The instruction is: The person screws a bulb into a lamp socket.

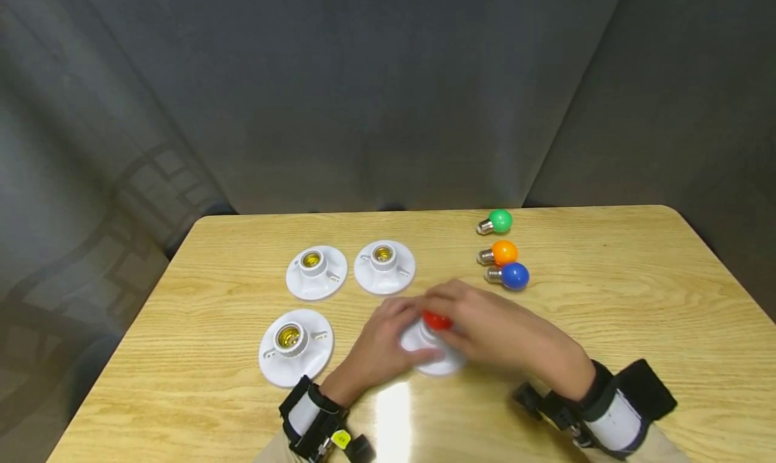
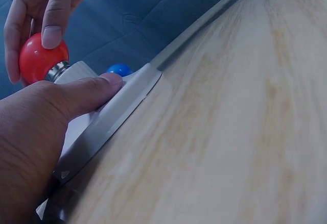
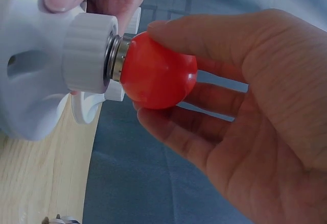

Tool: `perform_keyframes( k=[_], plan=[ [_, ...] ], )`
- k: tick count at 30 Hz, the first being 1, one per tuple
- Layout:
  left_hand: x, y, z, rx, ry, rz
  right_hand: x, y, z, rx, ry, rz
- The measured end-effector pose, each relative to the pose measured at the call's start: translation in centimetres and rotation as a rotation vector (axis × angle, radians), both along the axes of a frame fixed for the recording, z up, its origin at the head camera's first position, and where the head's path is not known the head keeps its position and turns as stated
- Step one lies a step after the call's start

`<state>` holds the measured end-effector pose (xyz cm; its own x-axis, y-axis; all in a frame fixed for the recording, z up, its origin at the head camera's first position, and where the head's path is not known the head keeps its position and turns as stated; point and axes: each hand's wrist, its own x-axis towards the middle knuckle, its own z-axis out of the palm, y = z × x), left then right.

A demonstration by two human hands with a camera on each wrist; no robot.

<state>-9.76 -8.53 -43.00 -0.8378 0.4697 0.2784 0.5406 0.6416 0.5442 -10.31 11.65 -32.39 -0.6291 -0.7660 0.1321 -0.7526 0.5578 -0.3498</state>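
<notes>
My right hand (image 1: 494, 321) pinches a red light bulb (image 3: 158, 71) between thumb and fingers. The bulb's metal screw base (image 3: 118, 58) sits partly inside the collar of a round white lamp holder (image 3: 89, 53), some thread still showing. My left hand (image 1: 382, 342) grips that holder at its rim, its thumb lying on top of the flange in the left wrist view; its other fingers are mostly hidden there. In the head view both hands cover much of the holder, which rests on the table, and the right hand is blurred.
Left of the hands are three more white lamp holders, one nearer (image 1: 296, 348) and two behind, left (image 1: 316, 281) and right (image 1: 384, 278). Green (image 1: 500, 220), orange (image 1: 504, 252) and blue (image 1: 515, 275) bulbs lie beyond my right hand on the wooden table (image 1: 636, 281). Grey curtain (image 1: 376, 112) hangs behind.
</notes>
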Motion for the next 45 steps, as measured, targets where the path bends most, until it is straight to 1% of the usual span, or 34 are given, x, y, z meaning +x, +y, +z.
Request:
perform_keyframes(
  k=[7,14,19,25,28,34,41,45],
  plan=[
    [-0.01,0.08,0.13,-0.002,0.013,-0.002,0.0,-0.11,-0.12,-0.003,0.021,-0.006],
    [-0.05,0.03,-0.03,0.002,0.016,-0.008,0.05,-0.23,-0.2,0.003,0.06,-0.016],
    [-0.07,0.05,-0.01,0.006,0.017,-0.012,0.07,-0.38,-0.17,0.014,0.068,-0.042],
    [-0.1,0.09,-0.02,-0.001,0.012,-0.008,0.01,-0.47,-0.29,0.011,0.08,-0.042],
    [-0.08,0.09,-0.07,-0.001,0.017,-0.006,0.01,-0.43,-0.27,0.006,0.08,-0.023],
    [-0.09,0.02,-0.24,0.023,0.039,0.008,0.16,-0.28,-0.03,-0.014,0.07,0.066],
    [-0.03,-0.05,-0.21,0.027,0.033,0.016,0.31,-0.4,0.14,0.001,0.008,0.073],
    [-0.02,-0.04,-0.18,0.033,0.027,0.016,0.3,-0.42,0.07,-0.006,0.01,0.083]
  ],
)
